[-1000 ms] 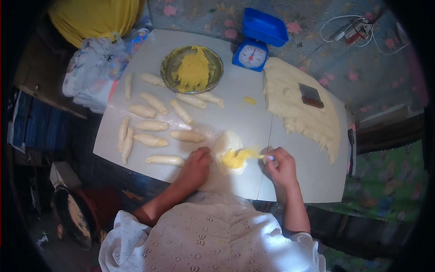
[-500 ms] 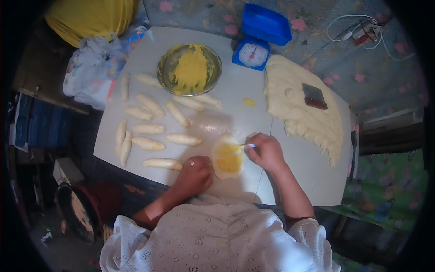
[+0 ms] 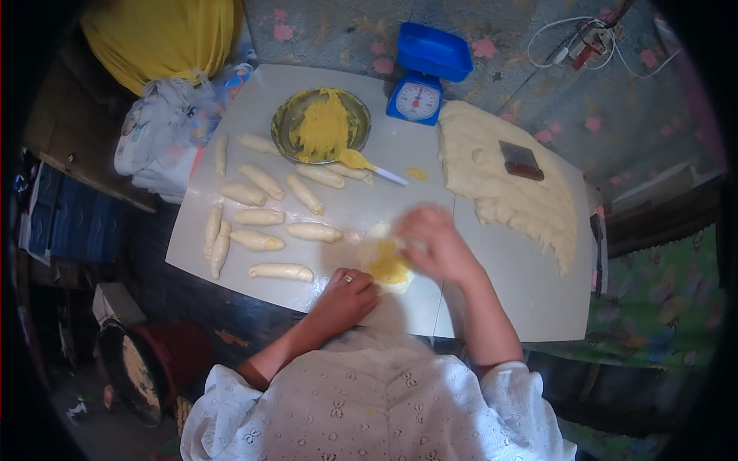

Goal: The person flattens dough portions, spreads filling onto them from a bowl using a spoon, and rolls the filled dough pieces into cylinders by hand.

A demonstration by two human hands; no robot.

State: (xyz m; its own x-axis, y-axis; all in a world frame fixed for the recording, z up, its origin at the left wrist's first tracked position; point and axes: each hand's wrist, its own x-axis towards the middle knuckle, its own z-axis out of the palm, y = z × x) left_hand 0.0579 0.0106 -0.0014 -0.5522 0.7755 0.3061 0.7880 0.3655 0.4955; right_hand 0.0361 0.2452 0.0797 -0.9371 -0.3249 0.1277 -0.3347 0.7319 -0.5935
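Observation:
A flattened piece of dough [image 3: 396, 285] spread with yellow filling [image 3: 389, 268] lies on the table in front of me. At its near left edge is my left hand [image 3: 348, 296], fingers curled in; what is under the fingertips is hidden. My right hand [image 3: 432, 242] is over the dough's right side, its fingers smeared by motion. A white-handled spreading utensil [image 3: 388, 176], its head coated in yellow, rests against the metal bowl [image 3: 278, 127] of yellow filling. Several rolled dough pieces [image 3: 281, 271] lie on the left of the table.
A large slab of dough [image 3: 511, 203] covers the right of the table, with a dough scraper [image 3: 523, 161] on it. Behind stands a blue kitchen scale [image 3: 416, 98]. Plastic bags [image 3: 157, 123] sit beyond the left edge. A small yellow smear [image 3: 417, 174] marks the tabletop [image 3: 415, 146].
The spreading utensil has left my right hand and now lies by the bowl. My right hand has come back over the dough; my left has moved slightly right to the dough's edge.

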